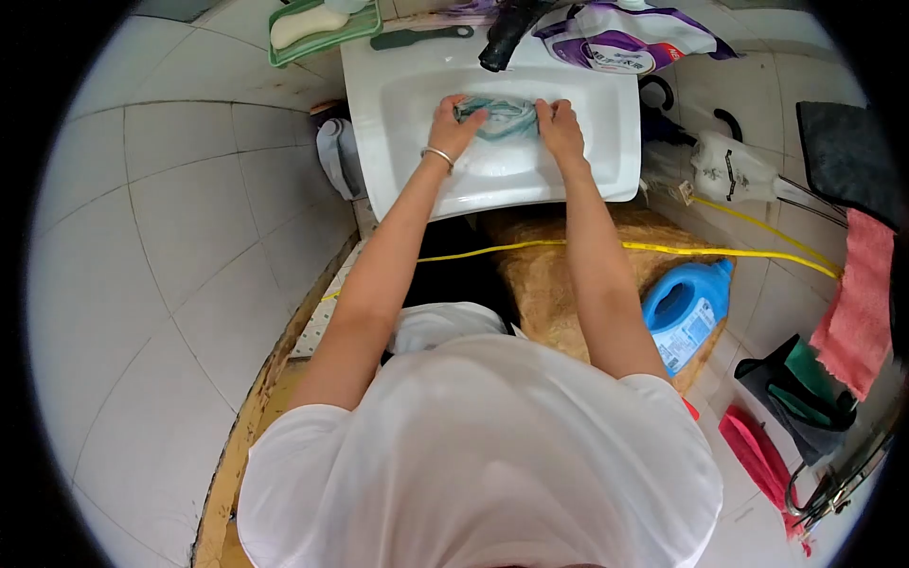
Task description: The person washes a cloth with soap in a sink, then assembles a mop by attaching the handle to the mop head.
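Note:
A wet, pale green-and-white cloth (508, 117) is stretched between my hands inside the white sink (398, 194). My left hand (456, 131), with a bangle at its wrist, is closed on the cloth's left end, thumb on top. At the opposite end, my right hand (561, 133) pinches the cloth with its fingers mostly curled. The cloth's middle is bunched into a loose loop with folds. Beneath it the basin floor looks wet. Above the cloth, the dark faucet (502, 47) points down over the basin.
On the sink's back ledge are a dark green comb-like tool (421, 37) and a purple-and-white detergent bag (630, 40). A green soap dish (327, 28) is at upper left. A yellow hose (682, 249) crosses below the sink, near a blue detergent bottle (686, 317). Cloths hang at right.

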The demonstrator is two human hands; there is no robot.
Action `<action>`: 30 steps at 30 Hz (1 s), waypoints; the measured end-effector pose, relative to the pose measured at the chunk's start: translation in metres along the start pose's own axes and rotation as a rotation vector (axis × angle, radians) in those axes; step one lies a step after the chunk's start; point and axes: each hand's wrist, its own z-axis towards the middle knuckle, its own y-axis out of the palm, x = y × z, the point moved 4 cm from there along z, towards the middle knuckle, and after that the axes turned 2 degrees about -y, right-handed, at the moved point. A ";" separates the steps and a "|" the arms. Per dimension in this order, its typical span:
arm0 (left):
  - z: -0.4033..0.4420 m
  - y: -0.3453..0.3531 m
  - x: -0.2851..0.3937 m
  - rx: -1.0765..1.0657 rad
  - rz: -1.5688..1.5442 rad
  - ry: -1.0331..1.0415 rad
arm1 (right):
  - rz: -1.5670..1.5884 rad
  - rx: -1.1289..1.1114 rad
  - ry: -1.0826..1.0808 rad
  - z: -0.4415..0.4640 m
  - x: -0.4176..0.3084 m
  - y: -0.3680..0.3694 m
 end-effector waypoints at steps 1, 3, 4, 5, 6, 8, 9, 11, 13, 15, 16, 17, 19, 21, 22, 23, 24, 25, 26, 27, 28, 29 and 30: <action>0.007 -0.009 0.001 0.119 0.476 0.308 | -0.074 0.040 -0.162 0.001 0.001 0.006; 0.008 -0.004 -0.002 0.249 1.190 0.584 | -0.296 -0.104 -0.345 -0.010 0.006 0.026; 0.010 -0.005 -0.004 0.247 1.188 0.582 | -0.518 -0.253 -0.526 -0.020 0.003 0.036; 0.015 -0.007 -0.009 0.174 1.319 0.448 | -0.552 -0.318 -0.463 -0.011 0.008 0.037; 0.022 -0.008 -0.016 0.100 1.442 0.311 | -0.554 -0.318 -0.463 -0.001 0.013 0.048; 0.036 -0.001 -0.014 -0.001 1.534 0.120 | -0.846 -0.106 -0.126 0.016 0.032 0.070; 0.040 0.000 -0.016 -0.102 1.619 -0.075 | -0.781 -0.228 -0.166 0.006 0.019 0.077; 0.042 0.002 -0.013 -0.195 1.634 -0.100 | -0.707 -0.340 -0.178 0.007 0.018 0.064; 0.047 0.003 -0.024 -0.280 1.639 -0.127 | -0.635 -0.490 0.024 0.017 0.029 0.070; 0.050 -0.001 -0.024 0.148 1.151 0.212 | -0.743 -0.259 -0.238 0.008 0.025 0.083; 0.055 -0.002 -0.027 0.146 1.153 0.213 | -0.837 -0.026 -0.497 0.001 0.016 0.083; 0.063 -0.006 -0.039 0.000 0.552 -0.025 | -0.678 -0.111 -0.614 0.007 0.016 0.079; 0.059 -0.002 -0.041 -0.130 -0.063 -0.248 | -0.381 -0.064 -0.390 0.018 0.008 0.078; 0.053 0.002 -0.038 -0.239 -0.480 -0.452 | -0.083 -0.021 -0.162 0.015 0.001 0.078; 0.063 0.001 -0.046 -0.239 -0.480 -0.449 | 0.154 -0.161 -0.151 0.001 -0.021 0.069; 0.083 -0.005 -0.063 -0.141 -0.502 -0.450 | 0.392 -0.301 -0.137 -0.019 -0.047 0.056; 0.082 -0.008 -0.063 -0.088 -0.516 -0.451 | 0.629 -0.445 -0.119 -0.040 -0.070 0.047; 0.080 -0.010 -0.062 -0.036 -0.529 -0.451 | 0.628 -0.450 -0.122 -0.060 -0.087 0.035; 0.062 -0.002 -0.040 -0.153 -0.595 -0.436 | 0.671 -0.469 -0.158 -0.080 -0.106 0.024; 0.042 0.006 -0.016 -0.273 -0.658 -0.426 | 0.717 -0.490 -0.190 -0.097 -0.117 0.021; 0.036 0.010 -0.009 -0.360 -0.729 -0.409 | 0.721 -0.492 -0.191 -0.108 -0.117 0.027; 0.032 0.015 -0.004 -0.439 -0.821 -0.381 | 0.614 -0.351 -0.403 -0.115 -0.121 0.028; 0.030 0.018 -0.003 -0.519 -0.905 -0.350 | 0.501 -0.206 -0.609 -0.125 -0.128 0.026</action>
